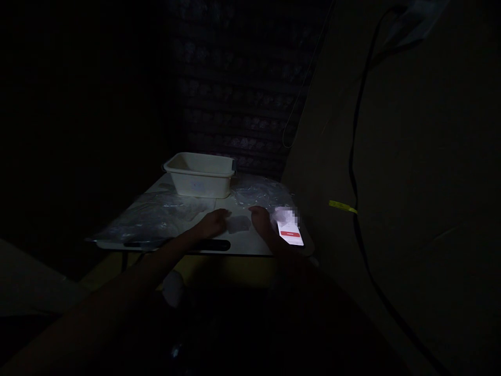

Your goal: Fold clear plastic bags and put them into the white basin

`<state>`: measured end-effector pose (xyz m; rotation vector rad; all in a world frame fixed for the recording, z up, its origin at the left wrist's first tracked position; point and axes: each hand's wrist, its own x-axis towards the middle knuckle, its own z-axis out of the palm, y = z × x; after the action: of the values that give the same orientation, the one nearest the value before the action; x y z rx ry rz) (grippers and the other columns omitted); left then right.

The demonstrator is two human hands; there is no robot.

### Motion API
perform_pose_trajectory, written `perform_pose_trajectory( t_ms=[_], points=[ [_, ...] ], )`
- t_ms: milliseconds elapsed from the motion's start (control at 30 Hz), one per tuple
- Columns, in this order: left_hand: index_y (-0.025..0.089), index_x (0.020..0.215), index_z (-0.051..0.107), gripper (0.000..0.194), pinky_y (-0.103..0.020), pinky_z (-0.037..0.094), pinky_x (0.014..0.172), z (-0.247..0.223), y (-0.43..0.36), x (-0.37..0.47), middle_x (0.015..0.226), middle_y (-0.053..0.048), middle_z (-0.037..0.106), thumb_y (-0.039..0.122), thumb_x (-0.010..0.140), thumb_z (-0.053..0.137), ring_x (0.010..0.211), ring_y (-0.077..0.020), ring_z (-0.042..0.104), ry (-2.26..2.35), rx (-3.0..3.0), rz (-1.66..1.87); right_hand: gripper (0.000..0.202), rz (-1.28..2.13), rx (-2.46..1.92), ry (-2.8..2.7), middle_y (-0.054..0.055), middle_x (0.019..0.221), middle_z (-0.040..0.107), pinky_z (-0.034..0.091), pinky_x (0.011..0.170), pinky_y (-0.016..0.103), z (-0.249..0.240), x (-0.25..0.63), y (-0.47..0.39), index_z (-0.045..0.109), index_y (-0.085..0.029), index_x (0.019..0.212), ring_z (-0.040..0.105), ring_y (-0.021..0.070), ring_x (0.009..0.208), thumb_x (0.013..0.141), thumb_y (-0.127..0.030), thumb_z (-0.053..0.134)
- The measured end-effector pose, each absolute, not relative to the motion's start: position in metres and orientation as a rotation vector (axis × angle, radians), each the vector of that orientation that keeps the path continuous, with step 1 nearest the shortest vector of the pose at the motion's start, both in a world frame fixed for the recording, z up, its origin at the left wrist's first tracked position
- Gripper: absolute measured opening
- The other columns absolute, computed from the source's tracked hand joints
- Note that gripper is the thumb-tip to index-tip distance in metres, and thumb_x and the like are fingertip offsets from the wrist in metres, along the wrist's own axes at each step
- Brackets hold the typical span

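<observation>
While the left hand lies flat and slack on the small white rectangular table, gripping nothing, its fingertips touch or nearly touch a small pale translucent sheet near the front edge. The right hand rests just beside the sheet's other side, loose as well and apparently empty, though the dimness leaves that uncertain. The step looks like settling or framing the sheet between both hands; lifting it would call for a fingertip pinch at one thin edge. At the front right corner, just beside the right hand, a lit smartphone shows a red bar. Crumpled clear plastic bags cover the left side, and a cream rectangular plastic tub stands at the back edge. The sheet's material is hard to make out, both forearms fade into darkness, and the phone's upper screen is blurred.
</observation>
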<state>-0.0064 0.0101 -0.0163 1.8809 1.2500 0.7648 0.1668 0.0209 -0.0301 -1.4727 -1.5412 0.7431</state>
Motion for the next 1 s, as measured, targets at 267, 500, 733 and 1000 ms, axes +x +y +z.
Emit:
perform_pose_trajectory(
  t_ms=[267,500,733,1000],
  points=[
    [0.003,0.121,0.020,0.079,-0.040,0.016,0.090,-0.014,-0.015,0.013,0.126,-0.021,0.021,0.056,0.064,0.035,0.117,-0.0288,0.014,1.375,2.707,0.177,0.038,0.019,-1.326,-2.456,0.010,0.119,0.040,0.022,0.092,0.035,-0.026,0.153,-0.007,0.040,-0.012,0.112,0.029,0.0152,0.112,0.079,-0.024,0.025],
    [0.004,0.120,0.024,0.078,-0.039,0.015,0.089,-0.020,-0.025,0.017,0.124,-0.021,0.027,0.057,0.064,0.035,0.114,-0.0304,0.021,1.282,2.834,0.221,0.044,-0.079,-1.384,-2.577,0.011,0.124,0.033,0.017,0.091,0.042,-0.032,0.156,-0.016,0.032,-0.014,0.117,0.023,0.0177,0.116,0.081,-0.036,0.019],
    [0.003,0.122,0.020,0.079,-0.041,0.012,0.090,-0.024,-0.027,0.017,0.126,-0.022,0.022,0.058,0.066,0.030,0.116,-0.0306,0.016,1.325,2.810,0.123,0.047,-0.106,-1.382,-2.613,0.011,0.125,0.030,0.015,0.091,0.045,-0.037,0.156,-0.017,0.031,-0.013,0.118,0.022,0.0188,0.116,0.081,-0.039,0.016],
    [0.005,0.123,0.018,0.080,-0.044,0.007,0.090,-0.031,-0.025,0.018,0.127,-0.021,0.019,0.060,0.066,0.025,0.117,-0.0300,0.010,1.356,2.805,0.067,0.049,-0.105,-1.390,-2.633,0.011,0.126,0.028,0.014,0.091,0.048,-0.034,0.157,-0.020,0.030,-0.011,0.118,0.020,0.0190,0.117,0.081,-0.039,0.013]
  ],
)
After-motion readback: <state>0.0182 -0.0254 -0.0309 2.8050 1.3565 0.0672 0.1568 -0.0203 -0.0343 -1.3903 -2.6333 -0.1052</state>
